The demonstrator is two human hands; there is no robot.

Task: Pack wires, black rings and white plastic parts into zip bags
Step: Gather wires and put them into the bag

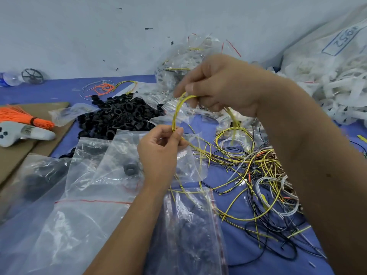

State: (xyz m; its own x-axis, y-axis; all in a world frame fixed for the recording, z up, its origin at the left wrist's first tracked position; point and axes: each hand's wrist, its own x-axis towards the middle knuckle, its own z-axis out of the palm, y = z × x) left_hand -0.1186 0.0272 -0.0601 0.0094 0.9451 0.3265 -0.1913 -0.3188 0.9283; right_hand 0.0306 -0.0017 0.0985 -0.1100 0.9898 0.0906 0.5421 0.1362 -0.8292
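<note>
A few yellow wires (175, 112) arc between a left hand (160, 151) and right hand (222, 86), each pinching an end, seemingly coiling them for the zip bags (95, 175) below, beside heaped black rings (117, 116)

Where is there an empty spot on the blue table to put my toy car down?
Bare blue cloth lies at the far left, between the water bottle, orange wire bundle and black rings. The tangled wires and zip bags crowd the rest.
</note>
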